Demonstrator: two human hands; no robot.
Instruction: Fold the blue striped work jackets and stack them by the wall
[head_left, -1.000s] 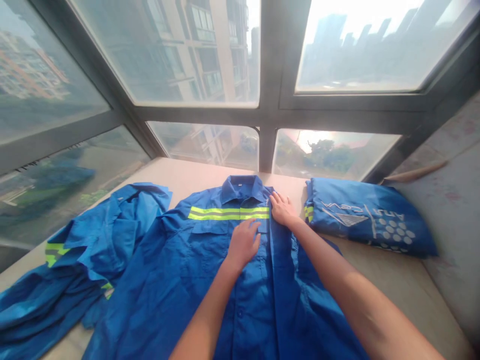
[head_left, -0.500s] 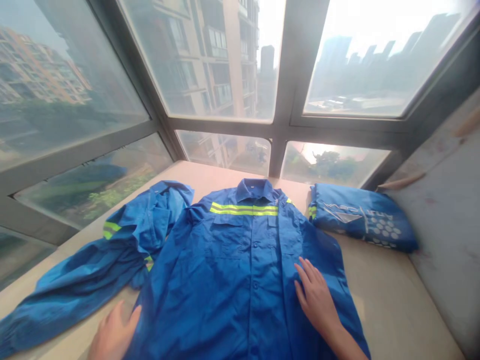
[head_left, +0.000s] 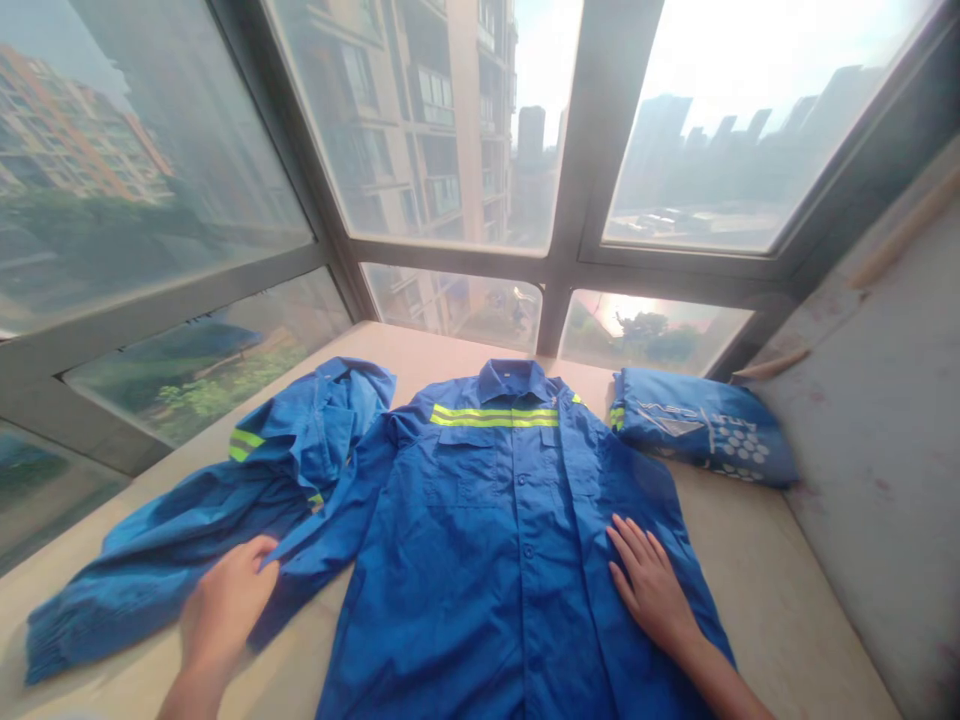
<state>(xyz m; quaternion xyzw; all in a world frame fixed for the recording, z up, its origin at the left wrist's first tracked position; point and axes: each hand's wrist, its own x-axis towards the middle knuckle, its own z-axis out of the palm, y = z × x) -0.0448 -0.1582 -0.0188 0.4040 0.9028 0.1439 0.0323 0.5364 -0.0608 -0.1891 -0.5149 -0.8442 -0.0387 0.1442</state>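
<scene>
A blue work jacket point(head_left: 457, 560) with yellow-green reflective stripes lies front side up, its collar towards the window. My left hand point(head_left: 229, 600) is closed on the jacket's left-hand sleeve, lifting it out sideways from the body. Flat on the right side of the jacket front rests my right hand point(head_left: 649, 575), fingers spread, over a folded-in strip of cloth. Left of the jacket, a second crumpled blue garment point(head_left: 300, 430) with similar stripes lies close to the lifted sleeve.
A folded blue garment point(head_left: 697, 425) with white print sits at the back right, beside the wall point(head_left: 885, 480). Window frames point(head_left: 450, 258) border the pale ledge point(head_left: 757, 560) at the back and left.
My left hand has closed on the sleeve and pulled it away from the jacket's body, baring some ledge between them. My right hand stays flat on the jacket. The view has shifted slightly.
</scene>
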